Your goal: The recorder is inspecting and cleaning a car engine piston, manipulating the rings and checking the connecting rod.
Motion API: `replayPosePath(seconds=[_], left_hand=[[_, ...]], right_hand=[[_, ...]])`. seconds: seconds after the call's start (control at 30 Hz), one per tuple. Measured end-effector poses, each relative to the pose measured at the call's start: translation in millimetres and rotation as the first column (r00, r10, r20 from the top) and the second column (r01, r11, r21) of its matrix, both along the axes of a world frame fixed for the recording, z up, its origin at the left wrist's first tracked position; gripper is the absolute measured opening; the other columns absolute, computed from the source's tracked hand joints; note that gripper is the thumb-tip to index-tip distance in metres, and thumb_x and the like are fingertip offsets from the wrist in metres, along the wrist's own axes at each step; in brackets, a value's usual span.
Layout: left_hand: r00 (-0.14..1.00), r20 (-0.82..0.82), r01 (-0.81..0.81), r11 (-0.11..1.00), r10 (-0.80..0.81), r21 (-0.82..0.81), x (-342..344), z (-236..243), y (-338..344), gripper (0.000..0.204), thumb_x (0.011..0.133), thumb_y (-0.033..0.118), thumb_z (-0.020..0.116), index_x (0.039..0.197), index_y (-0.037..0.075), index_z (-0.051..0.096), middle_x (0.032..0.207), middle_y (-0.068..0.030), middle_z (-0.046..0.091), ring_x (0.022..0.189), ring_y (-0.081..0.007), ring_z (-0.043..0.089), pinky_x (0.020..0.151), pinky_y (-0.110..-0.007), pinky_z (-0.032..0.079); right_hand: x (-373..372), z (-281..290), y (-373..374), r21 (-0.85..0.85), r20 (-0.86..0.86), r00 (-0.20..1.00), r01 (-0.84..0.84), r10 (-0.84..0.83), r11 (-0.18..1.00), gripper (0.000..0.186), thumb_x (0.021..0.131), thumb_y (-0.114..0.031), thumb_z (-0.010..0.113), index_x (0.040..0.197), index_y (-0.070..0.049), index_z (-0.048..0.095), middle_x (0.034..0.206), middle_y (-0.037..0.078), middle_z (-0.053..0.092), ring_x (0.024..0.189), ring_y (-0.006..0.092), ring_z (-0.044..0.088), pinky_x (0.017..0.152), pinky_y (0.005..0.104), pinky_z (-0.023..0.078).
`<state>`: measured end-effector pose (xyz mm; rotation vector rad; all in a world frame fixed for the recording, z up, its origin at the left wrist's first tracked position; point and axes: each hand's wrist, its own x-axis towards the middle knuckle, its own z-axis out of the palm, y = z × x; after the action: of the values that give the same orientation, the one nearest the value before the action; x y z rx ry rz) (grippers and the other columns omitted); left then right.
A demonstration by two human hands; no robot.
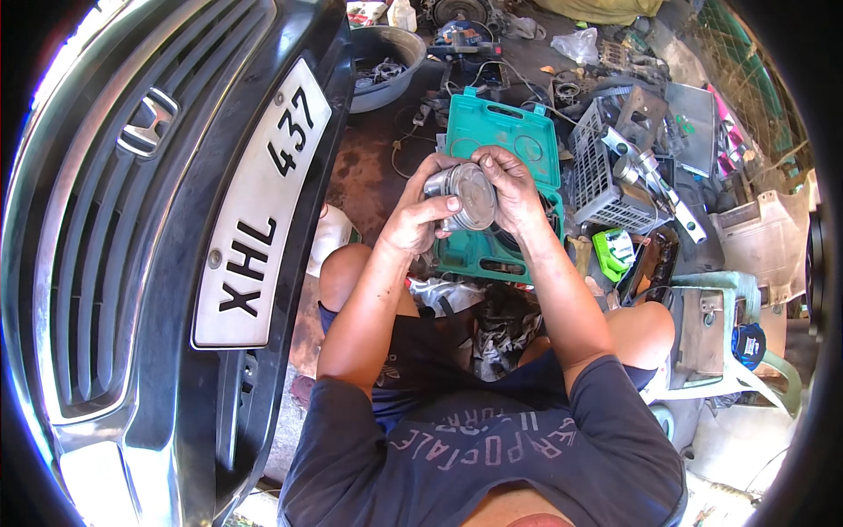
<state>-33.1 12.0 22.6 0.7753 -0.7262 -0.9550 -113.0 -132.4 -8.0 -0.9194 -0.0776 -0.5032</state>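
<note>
A round metal engine piston (475,198) with grooves around its side is held up before me, its worn grey crown facing up and to the right. My left hand (420,211) wraps its side, the thumb lying across the grooved edge. At the upper right rim, my right hand (511,186) has thumb and fingers pinched together against the piston. Whether a thin ring lies between those fingertips is too small to tell. Behind and below both hands lies an opened teal tool case (474,114), partly covered by them.
A car's front bumper with a licence plate (263,202) fills the left side. Beyond it stands a grey basin (386,97) of metal parts. To the right are a grey plastic crate (597,167) with parts, a bright green container (613,252) and a pale green chair (729,290).
</note>
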Motion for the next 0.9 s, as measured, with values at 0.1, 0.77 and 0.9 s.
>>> replayPosePath(seconds=[0.1,0.77,0.9], left_hand=[[1.0,0.017,0.015,1.0,-0.015,-0.007,3,-1,1,0.057,0.068,0.026,0.066,0.114,0.0,0.045,0.091,-0.0081,0.055,0.064,-0.0089,0.053,0.04,-0.019,0.036],[0.876,-0.473,0.107,0.994,-0.095,-0.003,9,-11,4,0.047,0.079,0.043,0.056,0.118,0.016,0.053,0.105,-0.0046,0.061,0.077,-0.0198,0.06,0.038,-0.027,0.035],[0.891,-0.45,0.077,0.997,-0.059,0.021,8,-10,3,0.047,0.079,0.043,0.056,0.119,0.017,0.053,0.106,-0.0045,0.061,0.077,-0.0198,0.06,0.039,-0.027,0.034]], right_hand=[[-1,5,7,0.033,0.002,0.999,0.044,-0.044,0.999,0.021,0.087,-0.021,0.063,0.096,-0.003,0.061,0.089,0.002,0.061,0.081,0.0099,0.057,0.072,0.0241,0.048],[-10,20,34,-0.019,-0.113,0.973,0.201,-0.202,0.979,0.033,0.091,-0.008,0.04,0.118,0.005,0.054,0.115,0.015,0.058,0.103,0.0192,0.058,0.088,0.0297,0.047],[-12,20,38,0.009,-0.086,0.972,0.22,-0.218,0.975,0.034,0.093,-0.01,0.04,0.121,0.006,0.051,0.116,0.015,0.058,0.102,0.0193,0.058,0.087,0.0295,0.048]])
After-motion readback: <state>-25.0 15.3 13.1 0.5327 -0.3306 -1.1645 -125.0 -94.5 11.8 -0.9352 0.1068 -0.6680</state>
